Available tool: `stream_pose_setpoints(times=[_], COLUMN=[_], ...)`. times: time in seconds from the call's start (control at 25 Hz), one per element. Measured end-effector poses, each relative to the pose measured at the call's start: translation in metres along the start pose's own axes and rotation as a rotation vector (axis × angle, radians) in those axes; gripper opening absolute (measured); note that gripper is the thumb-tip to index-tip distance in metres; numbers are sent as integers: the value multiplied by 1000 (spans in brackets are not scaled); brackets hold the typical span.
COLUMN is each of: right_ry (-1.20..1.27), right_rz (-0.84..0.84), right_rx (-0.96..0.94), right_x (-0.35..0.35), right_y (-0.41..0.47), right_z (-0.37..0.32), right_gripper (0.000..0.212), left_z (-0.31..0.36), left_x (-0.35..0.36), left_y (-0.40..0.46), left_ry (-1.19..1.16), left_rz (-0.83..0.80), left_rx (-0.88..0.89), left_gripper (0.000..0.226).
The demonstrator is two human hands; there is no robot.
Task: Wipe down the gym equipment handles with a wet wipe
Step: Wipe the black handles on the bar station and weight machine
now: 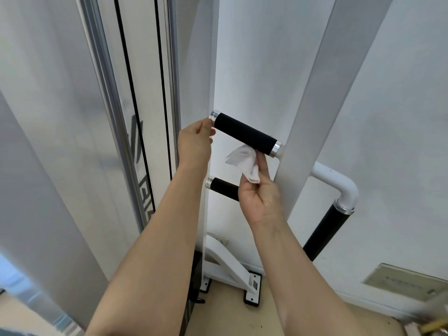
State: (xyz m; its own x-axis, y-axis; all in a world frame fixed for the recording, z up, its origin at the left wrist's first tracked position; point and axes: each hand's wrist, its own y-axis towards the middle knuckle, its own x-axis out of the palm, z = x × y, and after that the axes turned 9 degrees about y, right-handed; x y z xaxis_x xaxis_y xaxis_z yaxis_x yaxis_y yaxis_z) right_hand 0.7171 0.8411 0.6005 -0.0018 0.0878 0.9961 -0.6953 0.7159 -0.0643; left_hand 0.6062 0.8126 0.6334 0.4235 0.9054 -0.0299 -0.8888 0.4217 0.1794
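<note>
A short black foam handle (244, 134) with silver end caps sticks out leftward from a white upright post (308, 132). My right hand (260, 197) pinches a crumpled white wet wipe (243, 161) just below the handle's inner end, beside its silver collar. My left hand (195, 144) is at the handle's free end, its fingertips touching the silver cap. A second black handle (224, 189) lies lower down, partly hidden behind my right hand. A longer black grip (327, 234) hangs on a curved white tube at the right.
Chrome guide rods and black cables (135, 117) run vertically at the left. The machine's white base bracket (232, 270) stands on a wooden floor below. A white wall is behind, with a vent panel (407, 282) low at the right.
</note>
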Motion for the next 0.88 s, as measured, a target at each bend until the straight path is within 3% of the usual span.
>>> stream_pose_setpoints(times=[0.08, 0.24, 0.32, 0.48, 0.6, 0.68, 0.76, 0.88], right_ry=[-271, -923, -1190, -1639, -1666, -1483, -1410, -1509], right_rz=[20, -19, -71, -197, -406, -370, -261, -322], right_rx=[-20, -76, -76, -47, 309, 529, 547, 534], right_x=[-4, -4, -10, -34, -64, -87, -101, -106], right_y=[-21, -53, -76, -135, -202, -250, -291, -336], right_z=[-11, -52, -74, -96, -110, -120, -125, -122], right_gripper=[25, 24, 21, 23, 29, 31, 28, 27], left_z=[-1, -17, -20, -27, -41, -52, -55, -42], left_x=[3, 1, -10, -35, -53, -62, -71, -99], left_y=[-15, -86, -132, -218, -299, -353, -398, -455], left_ry=[-5, -30, -117, -39, 140, 241, 358, 597], left_rz=[-70, -442, -509, -475, -412, -393, -350, -304], left_rx=[-154, -375, -320, -154, -64, -76, -76, 6], left_gripper=[31, 36, 26, 13, 16, 14, 3, 17])
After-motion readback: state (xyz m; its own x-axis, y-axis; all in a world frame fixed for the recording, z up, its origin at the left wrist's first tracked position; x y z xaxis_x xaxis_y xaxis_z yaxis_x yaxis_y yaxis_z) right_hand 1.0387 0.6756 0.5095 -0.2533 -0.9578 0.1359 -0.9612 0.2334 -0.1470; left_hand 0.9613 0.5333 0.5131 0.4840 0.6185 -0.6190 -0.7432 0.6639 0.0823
